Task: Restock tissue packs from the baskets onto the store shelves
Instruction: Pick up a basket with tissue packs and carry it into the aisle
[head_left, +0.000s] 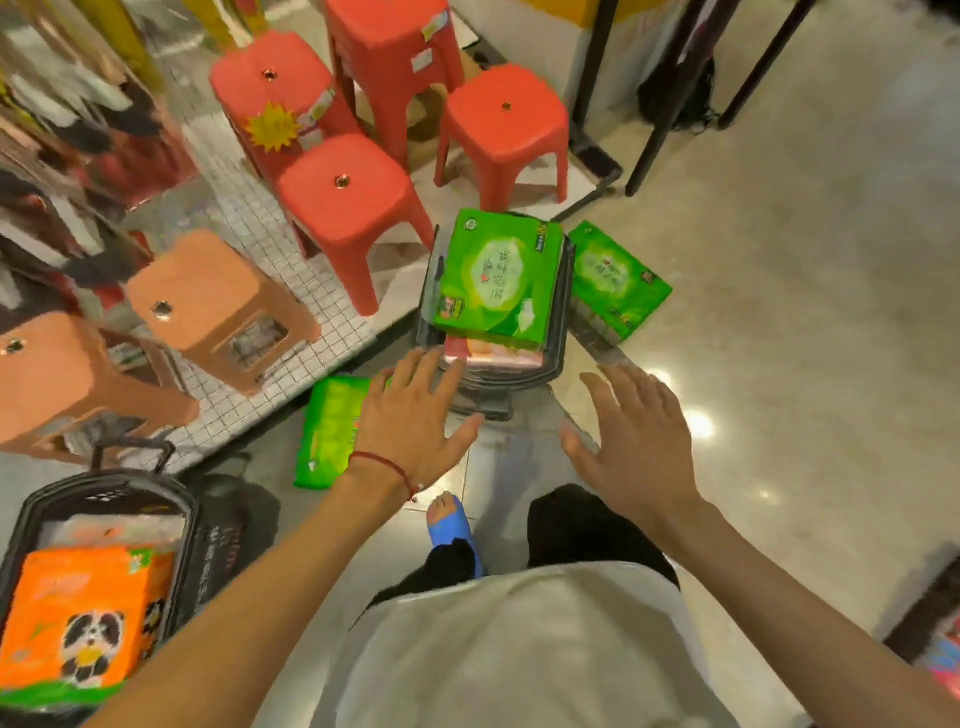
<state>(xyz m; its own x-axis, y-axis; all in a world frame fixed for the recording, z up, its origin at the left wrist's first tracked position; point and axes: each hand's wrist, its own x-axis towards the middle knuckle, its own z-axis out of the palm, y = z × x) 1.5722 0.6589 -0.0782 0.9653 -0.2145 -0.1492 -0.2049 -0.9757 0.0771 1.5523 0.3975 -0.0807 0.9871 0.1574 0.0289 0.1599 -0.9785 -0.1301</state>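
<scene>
Green pack (496, 275) atop basket (563, 312) looks light, squashy, slick-wrapped: grab both short ends; left hand (410, 421) and right hand (631, 441) splayed, empty

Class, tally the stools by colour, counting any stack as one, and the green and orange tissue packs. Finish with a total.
Red stools: 4
Brown stools: 2
Green packs: 3
Orange packs: 1
Total: 10
</scene>
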